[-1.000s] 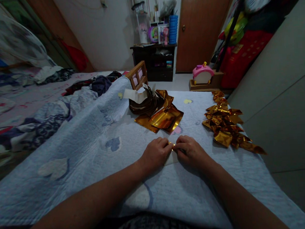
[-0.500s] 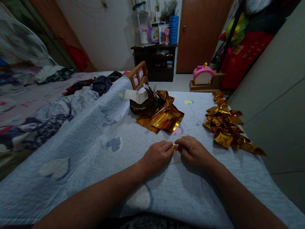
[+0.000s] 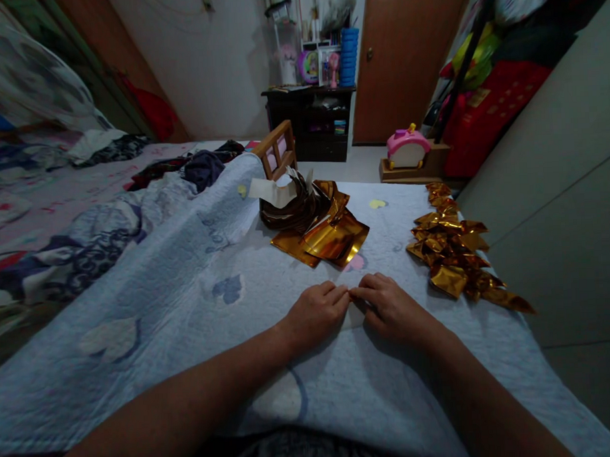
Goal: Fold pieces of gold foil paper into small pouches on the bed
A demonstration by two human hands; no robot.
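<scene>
Single head-worn view, forward and down, close above quilt (image 3: pixel 172 313).

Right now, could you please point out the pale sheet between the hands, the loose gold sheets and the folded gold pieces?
Pale sheet (image 3: pixel 353 316): head view, on its small uncovered part.
Loose gold sheets (image 3: pixel 329 238): head view, on the shiny face of one sheet.
Folded gold pieces (image 3: pixel 450 246): head view, on the middle of the pile.

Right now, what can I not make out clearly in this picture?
Head view: most of the pale sheet, hidden by the left hand and right hand.
Head view: the exact number of folded gold pieces, because they overlap.
Head view: the dark patterned cloth, cut off by the bottom edge.
</scene>
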